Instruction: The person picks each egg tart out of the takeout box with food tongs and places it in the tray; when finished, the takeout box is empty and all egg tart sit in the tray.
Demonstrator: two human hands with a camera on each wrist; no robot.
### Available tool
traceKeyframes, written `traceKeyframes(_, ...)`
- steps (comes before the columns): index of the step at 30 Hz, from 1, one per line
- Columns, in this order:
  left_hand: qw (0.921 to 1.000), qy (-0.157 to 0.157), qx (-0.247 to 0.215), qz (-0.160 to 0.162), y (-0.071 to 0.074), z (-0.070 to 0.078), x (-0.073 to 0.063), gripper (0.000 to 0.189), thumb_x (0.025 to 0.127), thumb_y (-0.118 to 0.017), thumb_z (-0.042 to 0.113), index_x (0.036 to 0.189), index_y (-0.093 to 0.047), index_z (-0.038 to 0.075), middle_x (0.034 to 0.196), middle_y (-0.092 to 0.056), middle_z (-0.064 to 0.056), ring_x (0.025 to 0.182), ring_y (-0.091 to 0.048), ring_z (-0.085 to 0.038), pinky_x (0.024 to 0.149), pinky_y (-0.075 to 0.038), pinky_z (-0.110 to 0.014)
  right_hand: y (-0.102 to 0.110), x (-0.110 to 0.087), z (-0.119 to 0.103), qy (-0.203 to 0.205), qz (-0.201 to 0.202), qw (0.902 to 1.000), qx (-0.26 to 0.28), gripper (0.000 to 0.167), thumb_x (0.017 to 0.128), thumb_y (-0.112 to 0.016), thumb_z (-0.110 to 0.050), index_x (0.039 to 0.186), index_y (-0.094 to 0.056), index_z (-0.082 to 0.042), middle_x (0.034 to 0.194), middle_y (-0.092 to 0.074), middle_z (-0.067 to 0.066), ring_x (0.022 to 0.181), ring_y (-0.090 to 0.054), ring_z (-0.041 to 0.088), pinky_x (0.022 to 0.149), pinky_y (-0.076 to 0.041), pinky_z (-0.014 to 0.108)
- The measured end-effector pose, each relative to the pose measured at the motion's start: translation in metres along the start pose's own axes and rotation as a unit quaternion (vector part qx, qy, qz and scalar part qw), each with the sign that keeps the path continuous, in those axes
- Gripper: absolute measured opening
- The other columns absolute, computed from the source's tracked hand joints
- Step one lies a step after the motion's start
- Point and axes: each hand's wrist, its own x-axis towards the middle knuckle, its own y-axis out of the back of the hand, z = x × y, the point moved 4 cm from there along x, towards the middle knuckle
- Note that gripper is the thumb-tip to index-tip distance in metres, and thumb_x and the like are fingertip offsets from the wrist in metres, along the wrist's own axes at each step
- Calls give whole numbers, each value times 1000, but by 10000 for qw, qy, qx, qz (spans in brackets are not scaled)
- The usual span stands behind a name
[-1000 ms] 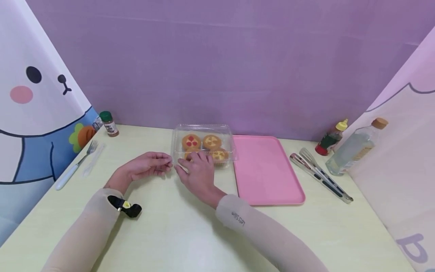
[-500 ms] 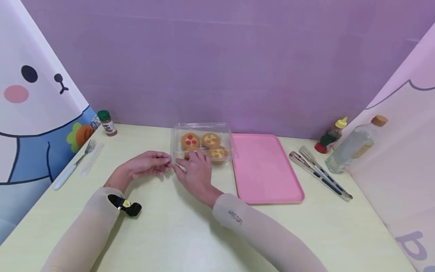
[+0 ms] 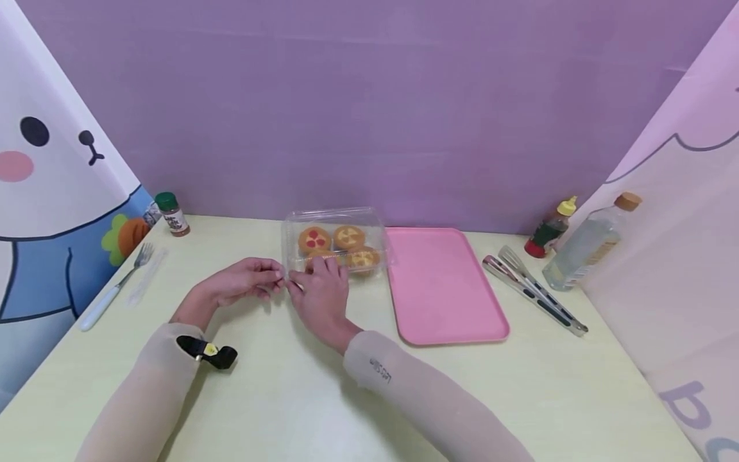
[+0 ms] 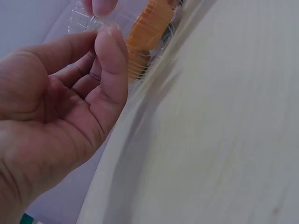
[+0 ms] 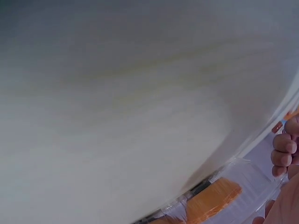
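Clear plastic container [image 3: 292, 232] holding round tarts [image 3: 349, 237] is set on the table [image 3: 277, 398] beside the pink tray [image 3: 447, 289], its near-left corner pinched by the left hand [image 3: 242, 282], while bent fingers of the right hand [image 3: 320, 296] are rested at its front, their grip impossible to tell.

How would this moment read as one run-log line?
left hand: pinching at near-left corner of clear container; right hand: at container's near side; pastries: inside; pink tray: right of container
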Motion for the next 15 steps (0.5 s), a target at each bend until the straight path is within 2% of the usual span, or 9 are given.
traceKeyframes(9,10000,1,75,-31,-2,2,0,15,106,-48,15,110,-53,2,97,-61,-4,88,-60,-14,77,-56,-29,3,2,-1,46,87,9999,92,13,89,-74,-45,99,-79,-39,94,-60,-11,93,-49,11,82,-38,28)
traceKeyframes(15,9997,-146,137,-130,-1,-1,1,14,107,-48,16,110,-53,4,97,-60,-4,89,-60,-13,79,-57,-31,3,2,-1,100,75,9997,208,11,90,-74,-41,98,-79,-37,93,-60,-10,92,-49,12,82,-38,28)
